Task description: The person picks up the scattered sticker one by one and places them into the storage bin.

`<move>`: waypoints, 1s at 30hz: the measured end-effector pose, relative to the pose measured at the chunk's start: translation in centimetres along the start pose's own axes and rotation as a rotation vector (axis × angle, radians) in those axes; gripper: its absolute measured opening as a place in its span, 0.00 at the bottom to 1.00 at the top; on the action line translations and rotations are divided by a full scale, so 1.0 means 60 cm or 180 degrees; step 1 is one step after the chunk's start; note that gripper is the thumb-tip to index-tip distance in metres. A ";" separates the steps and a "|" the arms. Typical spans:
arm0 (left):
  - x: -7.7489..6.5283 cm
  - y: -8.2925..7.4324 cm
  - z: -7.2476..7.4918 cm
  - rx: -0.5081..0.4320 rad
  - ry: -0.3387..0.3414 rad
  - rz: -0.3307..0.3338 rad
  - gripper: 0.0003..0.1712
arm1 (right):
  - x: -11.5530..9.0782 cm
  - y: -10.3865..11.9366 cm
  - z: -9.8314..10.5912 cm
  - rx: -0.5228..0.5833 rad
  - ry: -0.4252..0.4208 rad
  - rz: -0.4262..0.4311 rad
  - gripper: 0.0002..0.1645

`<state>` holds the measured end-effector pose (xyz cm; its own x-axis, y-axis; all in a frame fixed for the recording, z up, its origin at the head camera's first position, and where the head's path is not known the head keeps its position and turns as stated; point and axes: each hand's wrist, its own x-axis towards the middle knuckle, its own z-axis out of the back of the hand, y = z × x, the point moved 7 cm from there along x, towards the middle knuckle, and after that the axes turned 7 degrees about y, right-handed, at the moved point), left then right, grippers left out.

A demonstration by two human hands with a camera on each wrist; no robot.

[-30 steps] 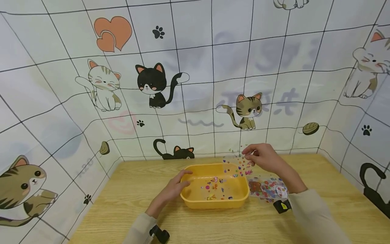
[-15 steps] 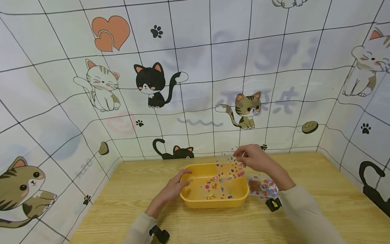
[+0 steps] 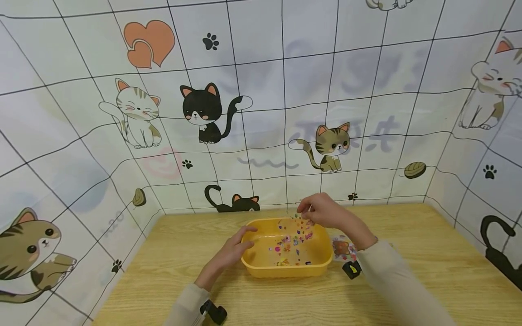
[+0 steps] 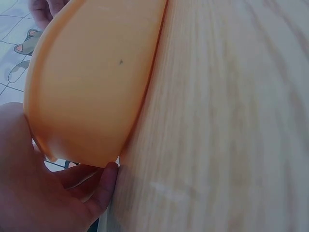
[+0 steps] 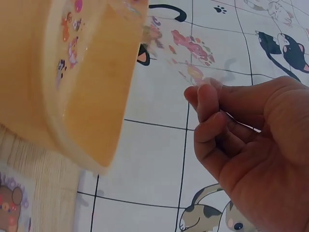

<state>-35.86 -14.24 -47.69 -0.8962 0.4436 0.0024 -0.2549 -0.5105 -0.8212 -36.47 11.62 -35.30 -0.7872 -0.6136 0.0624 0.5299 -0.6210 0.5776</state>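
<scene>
A yellow plastic basin (image 3: 285,272) stands on the wooden table with several small colourful stickers (image 3: 283,261) inside. My left hand (image 3: 230,250) holds its left end, thumb over the rim; in the left wrist view the other fingers bend against the basin's outer wall (image 4: 91,96). Above the basin's right half, my right hand (image 3: 326,212) pinches a clear sticker sheet (image 3: 305,235) by its upper edge. The right wrist view shows thumb and fingertips meeting on that sheet (image 5: 193,47), which hangs tilted and partly blurred. Its lower edge overlaps the basin's inside, so contact is unclear.
Right of the basin lies another sticker sheet with a brown bear (image 3: 340,248), partly covered by my right sleeve. A wall cloth (image 3: 261,108) printed with cats and grid lines encloses the table's back and sides. Bare wood (image 3: 183,244) lies left of the basin.
My right hand has moved left, bringing the sticker sheet from the basin's right edge further over its inside. More of the bear sheet is covered by the sleeve. My left hand stays put.
</scene>
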 end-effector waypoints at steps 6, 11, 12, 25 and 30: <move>0.000 0.000 -0.001 -0.0024 0.0020 0.0000 0.23 | 0.019 0.010 -0.021 -0.0022 0.0298 0.0002 0.11; 0.001 0.000 0.001 -0.0003 -0.0006 -0.0019 0.23 | 0.030 0.019 -0.030 0.0094 0.0423 0.0058 0.12; 0.001 0.000 0.001 0.0011 -0.0010 -0.0027 0.23 | 0.032 0.020 -0.033 0.0132 0.0455 0.0070 0.13; 0.003 0.002 0.002 0.0057 0.0007 -0.0045 0.23 | 0.052 0.014 -0.078 0.0225 0.0784 -0.0064 0.10; 0.003 0.003 0.002 0.0044 0.0009 -0.0047 0.23 | 0.057 0.001 -0.093 0.0114 0.0842 -0.0381 0.07</move>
<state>-36.13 -14.35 -47.78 -0.8913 0.4532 0.0127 -0.2730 -0.5141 -0.8131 -37.35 6.77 -39.56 -0.7313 -0.6457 -0.2198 0.4229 -0.6820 0.5966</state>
